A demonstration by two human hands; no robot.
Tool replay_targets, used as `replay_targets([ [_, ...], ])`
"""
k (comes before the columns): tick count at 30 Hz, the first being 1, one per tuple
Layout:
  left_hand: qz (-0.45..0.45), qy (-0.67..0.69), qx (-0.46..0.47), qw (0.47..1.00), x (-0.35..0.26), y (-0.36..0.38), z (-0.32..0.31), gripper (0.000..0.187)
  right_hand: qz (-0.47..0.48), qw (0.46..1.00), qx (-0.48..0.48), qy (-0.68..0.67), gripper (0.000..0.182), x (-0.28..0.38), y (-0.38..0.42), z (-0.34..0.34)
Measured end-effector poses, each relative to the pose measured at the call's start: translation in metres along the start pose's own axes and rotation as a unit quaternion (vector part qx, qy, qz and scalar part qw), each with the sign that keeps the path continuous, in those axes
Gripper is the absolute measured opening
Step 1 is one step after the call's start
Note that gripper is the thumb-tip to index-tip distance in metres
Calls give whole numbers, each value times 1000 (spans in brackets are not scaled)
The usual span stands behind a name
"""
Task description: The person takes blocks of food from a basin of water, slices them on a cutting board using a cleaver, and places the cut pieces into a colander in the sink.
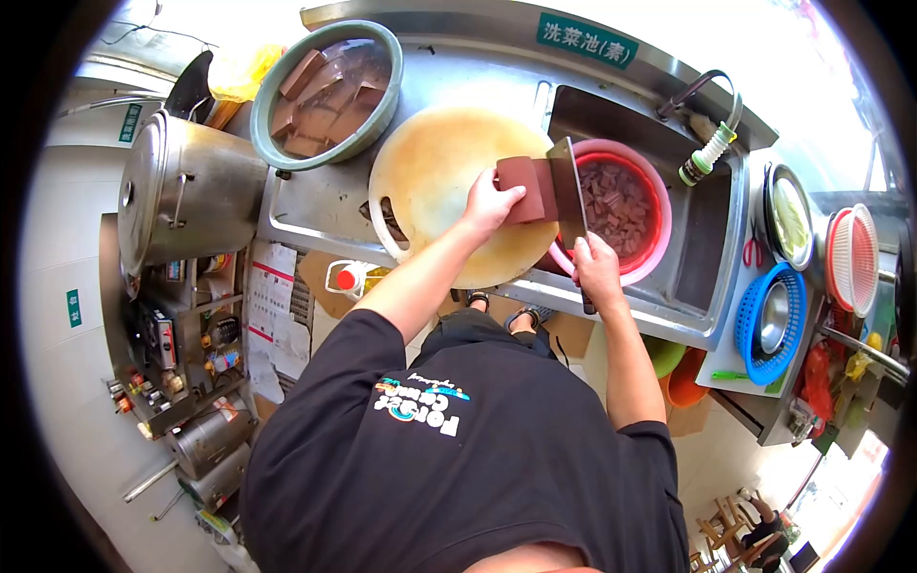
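Observation:
My left hand (pixel 492 202) has its fingers closed on a reddish-brown block of blood curd (pixel 522 189) at the right side of a round cutting board (pixel 435 153). In my right hand (pixel 598 267) is the handle of a cleaver (pixel 566 186), its broad blade standing upright against the block's right side. Beside the blade, a red basket inside a pink basin (pixel 661 205) holds many small cut pieces of curd (pixel 616 205). At the upper left, a green basin (pixel 263 124) contains larger curd blocks (pixel 325 95) in water.
A metal sink (pixel 705 244) with a hose tap (pixel 709 158) lies to the right. Farther right are a blue basket (pixel 755 329) and stacked strainers (pixel 850 258). A large steel pot (pixel 196 191) stands left. An oil bottle with a red cap (pixel 349 279) is below the board.

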State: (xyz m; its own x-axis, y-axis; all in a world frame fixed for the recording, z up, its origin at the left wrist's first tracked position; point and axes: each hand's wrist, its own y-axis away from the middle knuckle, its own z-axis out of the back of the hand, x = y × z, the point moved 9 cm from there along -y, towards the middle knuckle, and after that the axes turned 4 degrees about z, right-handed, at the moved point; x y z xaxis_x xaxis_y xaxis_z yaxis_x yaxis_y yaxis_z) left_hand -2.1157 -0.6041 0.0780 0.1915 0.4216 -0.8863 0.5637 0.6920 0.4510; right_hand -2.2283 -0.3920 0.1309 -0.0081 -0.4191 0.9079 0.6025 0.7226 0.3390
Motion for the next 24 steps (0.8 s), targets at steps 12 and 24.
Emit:
replay_targets([
  [12, -21, -168, -22, 985, -12, 4, 1, 36, 111, 985, -58, 120, 27, 43, 33, -21],
  [24, 19, -134, -50, 990, 17, -8, 13, 52, 83, 992, -23, 97, 24, 20, 21, -57],
])
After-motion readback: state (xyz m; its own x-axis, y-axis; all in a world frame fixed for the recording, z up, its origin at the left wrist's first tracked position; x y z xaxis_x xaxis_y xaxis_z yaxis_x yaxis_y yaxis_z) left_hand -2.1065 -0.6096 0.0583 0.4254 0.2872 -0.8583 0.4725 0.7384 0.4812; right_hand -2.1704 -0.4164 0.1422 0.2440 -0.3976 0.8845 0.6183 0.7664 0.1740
